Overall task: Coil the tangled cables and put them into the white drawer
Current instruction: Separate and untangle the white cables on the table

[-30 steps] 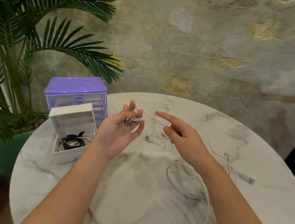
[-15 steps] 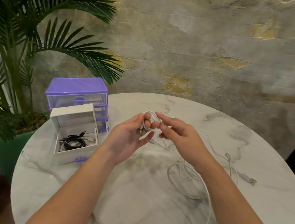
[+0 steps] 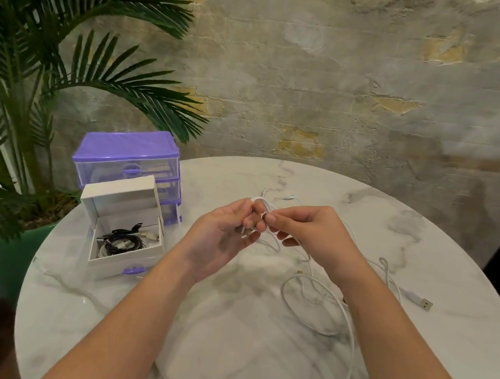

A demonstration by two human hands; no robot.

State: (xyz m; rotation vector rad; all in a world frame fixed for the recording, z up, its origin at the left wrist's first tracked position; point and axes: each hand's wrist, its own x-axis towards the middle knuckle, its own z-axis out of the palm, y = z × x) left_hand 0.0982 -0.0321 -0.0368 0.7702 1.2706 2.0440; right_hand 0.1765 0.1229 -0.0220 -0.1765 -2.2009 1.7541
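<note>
Your hands have closed together — left hand (image 3: pixel 219 236) and right hand (image 3: pixel 307 232) fingers now pinch the white cable (image 3: pixel 320 298) — coiling begins.

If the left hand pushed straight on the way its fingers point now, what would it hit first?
Probably the right hand: the left hand points up-right into it, fingertips nearly meeting around the thin white cable. Depth is uncertain.

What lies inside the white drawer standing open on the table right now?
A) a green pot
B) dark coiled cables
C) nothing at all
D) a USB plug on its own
B: the white drawer holds a bundle of dark coiled cables, while both hands work a white cable over the table.
</note>
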